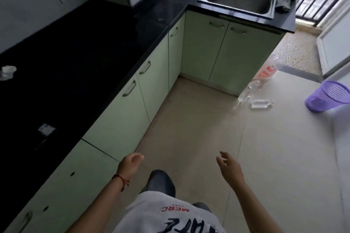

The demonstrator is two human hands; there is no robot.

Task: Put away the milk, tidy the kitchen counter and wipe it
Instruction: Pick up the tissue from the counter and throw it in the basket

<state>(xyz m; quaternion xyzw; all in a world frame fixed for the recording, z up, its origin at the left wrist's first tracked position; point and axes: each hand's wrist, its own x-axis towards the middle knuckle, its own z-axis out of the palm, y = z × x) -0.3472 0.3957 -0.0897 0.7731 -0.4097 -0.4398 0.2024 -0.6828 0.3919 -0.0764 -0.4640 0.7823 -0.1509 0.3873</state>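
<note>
Both grips empty: left hand loosely curled, right hand spread open, low in the frame over the floor. No milk in sight. Dark bench along the left side, running up toward the sink at upper centre; crumpled scrap at far left, small packet lower left. Left hand nearer both; probably a reach leftward.

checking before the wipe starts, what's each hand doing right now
Left hand: loosely curled, holding nothing, beside the cabinet front.
Right hand: open, fingers spread, holding nothing, over the floor.
</note>
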